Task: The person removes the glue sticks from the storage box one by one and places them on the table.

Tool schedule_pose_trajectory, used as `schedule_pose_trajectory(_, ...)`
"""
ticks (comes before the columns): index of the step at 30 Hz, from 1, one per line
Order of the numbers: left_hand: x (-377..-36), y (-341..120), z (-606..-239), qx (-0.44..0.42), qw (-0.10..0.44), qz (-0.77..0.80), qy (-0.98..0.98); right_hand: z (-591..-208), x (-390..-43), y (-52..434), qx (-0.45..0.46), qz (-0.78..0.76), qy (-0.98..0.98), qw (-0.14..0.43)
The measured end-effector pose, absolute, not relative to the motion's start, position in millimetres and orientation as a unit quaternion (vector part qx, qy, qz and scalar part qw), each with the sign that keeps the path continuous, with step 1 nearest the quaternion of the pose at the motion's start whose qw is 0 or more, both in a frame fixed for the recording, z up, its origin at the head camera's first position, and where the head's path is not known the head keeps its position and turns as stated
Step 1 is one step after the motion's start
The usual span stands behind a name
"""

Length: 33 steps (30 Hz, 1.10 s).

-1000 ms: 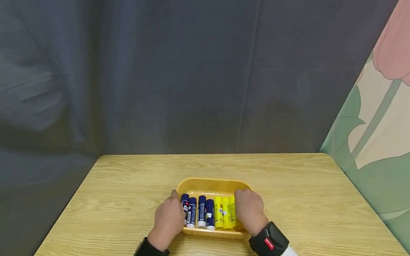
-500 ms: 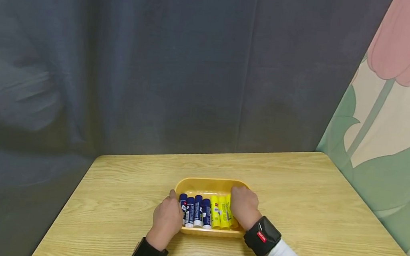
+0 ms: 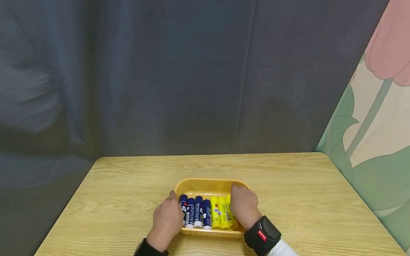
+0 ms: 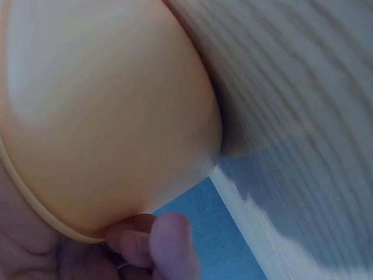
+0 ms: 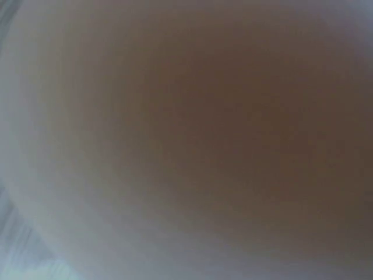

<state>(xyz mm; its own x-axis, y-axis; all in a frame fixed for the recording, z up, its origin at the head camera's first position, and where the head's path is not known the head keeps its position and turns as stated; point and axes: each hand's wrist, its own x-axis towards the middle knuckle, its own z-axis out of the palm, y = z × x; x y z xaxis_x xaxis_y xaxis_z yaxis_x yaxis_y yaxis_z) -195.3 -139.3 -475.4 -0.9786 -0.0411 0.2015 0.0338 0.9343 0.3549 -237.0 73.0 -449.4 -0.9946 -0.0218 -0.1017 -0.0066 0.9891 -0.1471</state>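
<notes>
A yellow plastic tray (image 3: 214, 233) stands on the wooden table with a row of glue sticks lying in it. Dark blue glue sticks (image 3: 198, 211) with white ends fill the left part, and yellow glue sticks (image 3: 223, 214) lie to the right. My left hand (image 3: 168, 219) grips the tray's left side; in the left wrist view its fingers (image 4: 175, 245) curl at the rim, against the smooth outer wall. At the opposite end my right hand (image 3: 245, 207) holds the right rim, knuckles up, covering part of the last yellow stick. The right wrist view is a brownish blur.
The wooden table (image 3: 143, 179) extends around the tray on all sides. Behind it hangs a dark grey curtain (image 3: 177, 69). A panel with a painted tulip (image 3: 399, 43) borders the right side.
In the head view the tray and both hands shifted slightly left from the first frame to the second, along with the background. Since then they stay nearly still, with the same hold.
</notes>
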Motion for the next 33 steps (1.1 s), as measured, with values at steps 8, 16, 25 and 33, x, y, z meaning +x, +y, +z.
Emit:
schedule_pose_trajectory(8,-197,-139,-478,-0.001,0.109,-0.190,-0.976,-445,-233,76,0.007,-0.094,0.995,0.034)
schedule_pose_trajectory(16,-197,-139,-479,-0.002,0.107,-0.192,-0.975,-431,-224,82,0.008,-0.132,0.991,0.008)
schedule_pose_trajectory(25,-197,-138,-481,-0.002,0.113,-0.186,-0.976,-408,-214,91,0.008,-0.175,0.983,-0.048)
schedule_pose_trajectory(33,-197,-138,-481,0.004,0.110,-0.203,-0.973,-392,-198,97,0.014,-0.216,0.974,-0.063)
